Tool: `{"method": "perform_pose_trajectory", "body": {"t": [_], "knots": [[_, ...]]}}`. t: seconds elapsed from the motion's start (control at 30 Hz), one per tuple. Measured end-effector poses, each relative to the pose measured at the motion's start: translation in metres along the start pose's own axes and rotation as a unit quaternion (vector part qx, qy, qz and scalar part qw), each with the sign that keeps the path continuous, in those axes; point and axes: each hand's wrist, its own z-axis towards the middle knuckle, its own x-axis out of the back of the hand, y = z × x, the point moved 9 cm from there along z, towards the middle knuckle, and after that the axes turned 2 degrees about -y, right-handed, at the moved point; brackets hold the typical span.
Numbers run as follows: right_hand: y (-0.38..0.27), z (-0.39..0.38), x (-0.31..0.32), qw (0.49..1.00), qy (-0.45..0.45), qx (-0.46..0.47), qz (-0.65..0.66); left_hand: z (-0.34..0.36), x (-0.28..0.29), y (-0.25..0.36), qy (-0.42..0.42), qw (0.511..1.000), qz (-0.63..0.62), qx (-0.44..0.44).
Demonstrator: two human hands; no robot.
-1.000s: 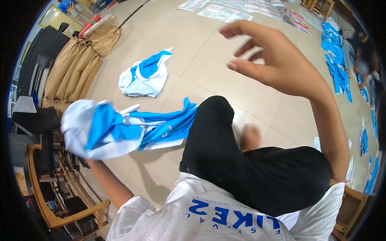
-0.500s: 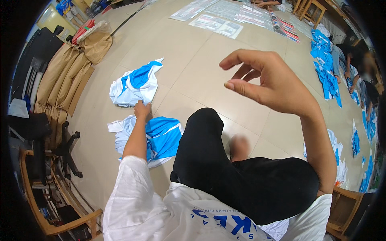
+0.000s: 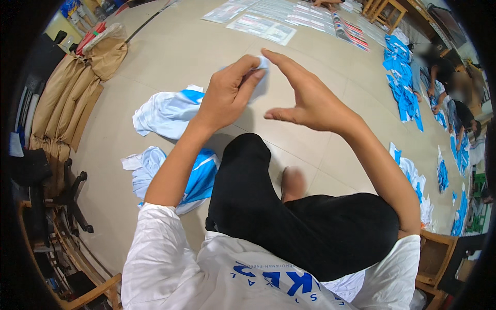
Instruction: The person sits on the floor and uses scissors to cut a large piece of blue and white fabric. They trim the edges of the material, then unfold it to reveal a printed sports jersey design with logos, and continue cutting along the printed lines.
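My left hand (image 3: 226,98) is raised over the floor, its fingers closed on a pale, whitish piece of cloth (image 3: 264,66). The cloth is blurred and mostly behind the hand, so its shape is hard to make out. Facing it on the right, my right hand (image 3: 316,106) is open, thumb and fingers apart, with its fingertips close to the cloth. Below and left of my left hand lies a heap of white and blue cloth (image 3: 164,116). A second white and blue heap (image 3: 205,171) lies nearer, partly behind my left forearm.
Brown padded bundles (image 3: 64,98), an office chair base (image 3: 75,196) and a wooden frame (image 3: 93,292) line the left. Printed sheets (image 3: 263,30) lie at the far side. Along the right are blue cloth pieces (image 3: 403,95), several people and wooden stools (image 3: 388,14).
My left hand has risen from the far heap toward my right hand, with pale cloth now in its fingers. That heap has changed shape, showing less blue. My right hand has opened wider.
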Motion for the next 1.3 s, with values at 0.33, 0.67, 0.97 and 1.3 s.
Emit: {"method": "perform_pose_trajectory", "body": {"t": [0.33,0.67,0.97,1.3], "knots": [[0.015,0.005,0.122,0.922,0.239,-0.223,0.207,-0.037,-0.078,-0.085,-0.198,0.965,0.050,0.166],[0.084,-0.100,0.301,0.820,0.458,-0.250,0.235,-0.080,-0.002,-0.216,-0.104,0.972,0.078,0.198],[0.100,-0.163,0.348,0.782,0.547,-0.259,0.149,-0.004,0.152,-0.147,0.078,0.984,0.061,0.149],[0.057,-0.048,0.155,0.960,0.048,-0.205,-0.184,0.008,0.028,-0.008,-0.065,0.965,-0.201,0.157]]}}
